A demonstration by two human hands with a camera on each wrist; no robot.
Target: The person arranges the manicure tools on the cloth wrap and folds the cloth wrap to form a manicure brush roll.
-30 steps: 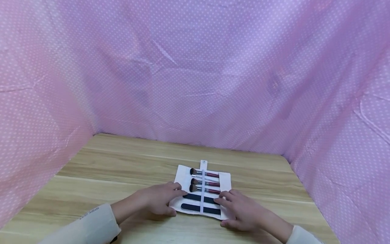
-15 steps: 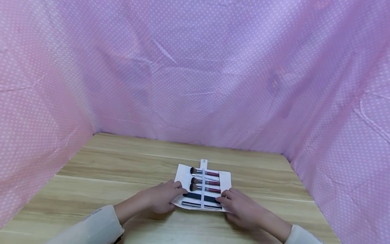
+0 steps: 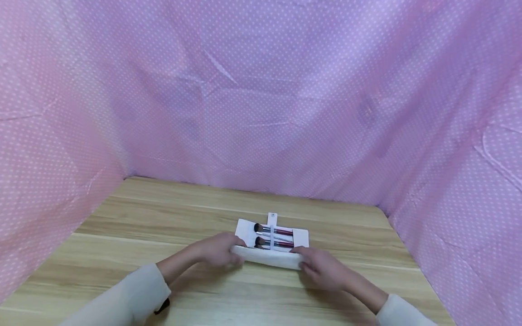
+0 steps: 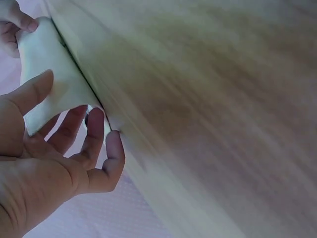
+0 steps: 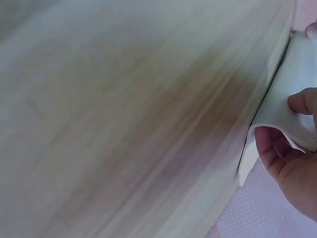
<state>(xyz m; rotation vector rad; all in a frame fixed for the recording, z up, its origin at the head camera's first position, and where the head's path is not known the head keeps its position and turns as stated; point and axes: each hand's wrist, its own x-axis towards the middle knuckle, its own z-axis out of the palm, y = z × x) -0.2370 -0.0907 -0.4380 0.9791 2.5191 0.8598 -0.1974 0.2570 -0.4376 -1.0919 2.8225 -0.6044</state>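
Observation:
A white cloth makeup brush roll (image 3: pixel 269 258) lies on the table, its near part folded over away from me. My left hand (image 3: pixel 220 250) grips the left end of the fold; in the left wrist view the thumb lies on the outer cloth (image 4: pixel 52 69), with fingers curled at the other side. At the right end, my right hand (image 3: pixel 324 269) pinches the cloth (image 5: pixel 297 74) between thumb and fingers. Makeup brushes (image 3: pixel 283 232) with dark bristles and red handles show beyond the fold, under a pale band (image 3: pixel 272 235). The two black strips are hidden by the folded cloth.
The roll's strap (image 3: pixel 272 218) with a metal snap points toward the back of the wooden table (image 3: pixel 175 203). Pink dotted fabric (image 3: pixel 261 113) hangs around the back and sides. A small dark object (image 3: pixel 162 307) shows beside the left sleeve.
Both hands have lifted the roll's near edge and folded it away from me. The black strips and the nearest brush have become mostly or wholly covered.

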